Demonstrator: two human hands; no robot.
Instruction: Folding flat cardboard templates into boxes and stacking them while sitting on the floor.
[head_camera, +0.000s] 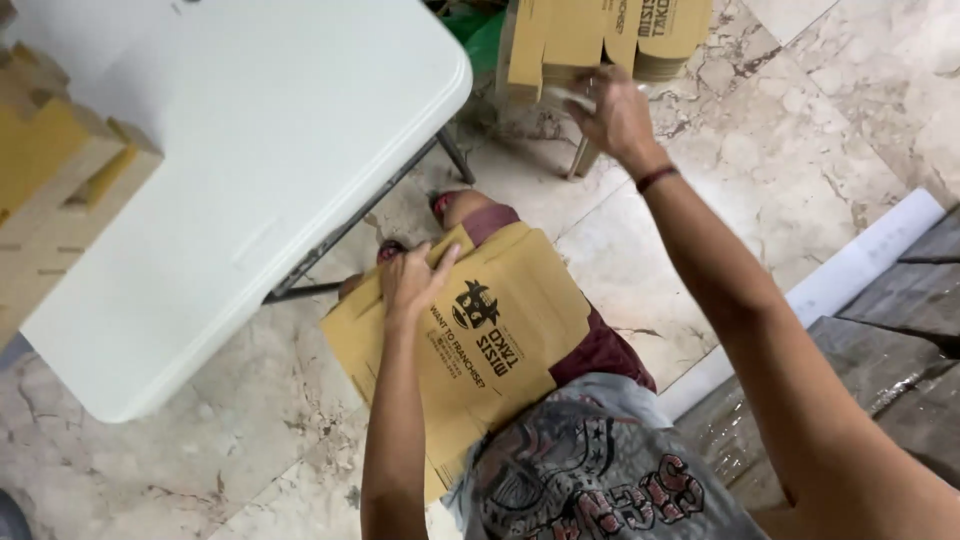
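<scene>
Left hand (412, 282) grips the near flat cardboard box blank (470, 350), lying on the lap beside the white table (250, 150). Right hand (615, 110) grasps the far stack of blanks (590, 35). Judged: fetching stage; next calls for separating one blank cleanly.

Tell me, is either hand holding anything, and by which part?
The left hand grips a flat printed cardboard box blank by its top edge, on the lap. The right hand reaches the stack of box blanks; a grip cannot be told.

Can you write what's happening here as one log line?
left hand: holds flat tan cardboard box on lap | right hand: reaches stacked tan cardboard boxes | white plastic table beside
</scene>
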